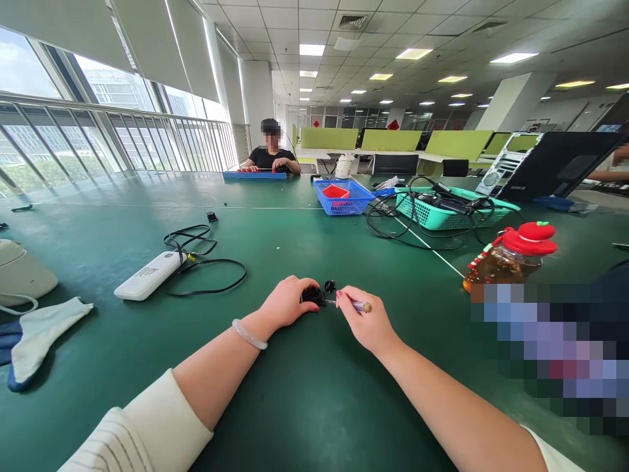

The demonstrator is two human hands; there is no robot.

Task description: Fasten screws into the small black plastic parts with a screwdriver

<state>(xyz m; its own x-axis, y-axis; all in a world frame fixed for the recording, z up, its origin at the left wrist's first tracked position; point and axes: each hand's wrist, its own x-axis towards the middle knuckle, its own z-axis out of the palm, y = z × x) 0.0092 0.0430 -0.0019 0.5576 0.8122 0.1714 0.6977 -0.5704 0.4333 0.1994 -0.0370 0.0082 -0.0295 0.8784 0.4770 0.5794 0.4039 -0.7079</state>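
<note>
My left hand is closed around a small black part on the green table, thumb and fingers on its near and far sides. My right hand pinches a slim screwdriver-like tool with a tan end; its thin metal shaft points left and reaches the black part. Whether the tip touches it is too small to tell. Just behind, between the hands, lies another small black piece.
A white power strip with black cable lies left, gloves farther left. Blue basket, teal basket with cables and a red-lidded bottle stand back right. Across the table sits a person behind a blue tray.
</note>
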